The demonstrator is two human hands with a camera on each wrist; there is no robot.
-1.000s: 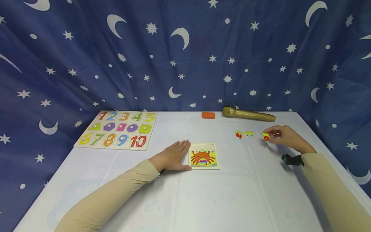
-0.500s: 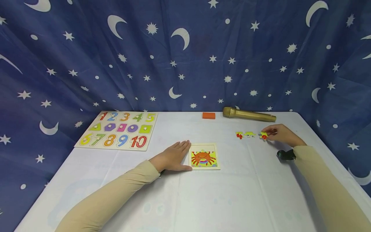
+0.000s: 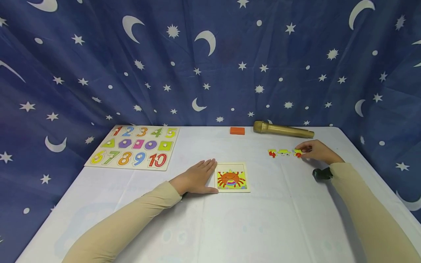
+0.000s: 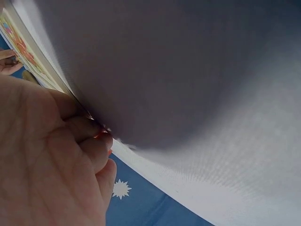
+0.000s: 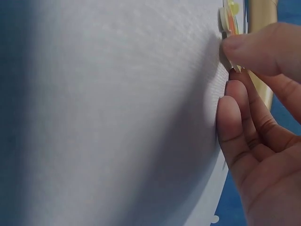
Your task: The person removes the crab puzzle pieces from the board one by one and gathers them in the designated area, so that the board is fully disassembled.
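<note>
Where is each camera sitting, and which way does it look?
Head: worn on the person's head, facing forward and down at the table; the left hand, right hand and both sleeves show.
Left wrist: worn there, facing the left hand's work; that hand fills the lower left, and the right hand peeks in above it.
Right wrist: worn there, facing the right hand's fingers, which pinch a puzzle piece.
Shared: the crab puzzle shows in head and left wrist views.

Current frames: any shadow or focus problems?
Head: fairly even light, number board and crab puzzle legible; puzzle piece in the right hand small. Left wrist: broad dark shadow over the white tabletop beside the left hand. Right wrist: slanting, soft-edged tabletop shadow; gold microphone looks soft.
</note>
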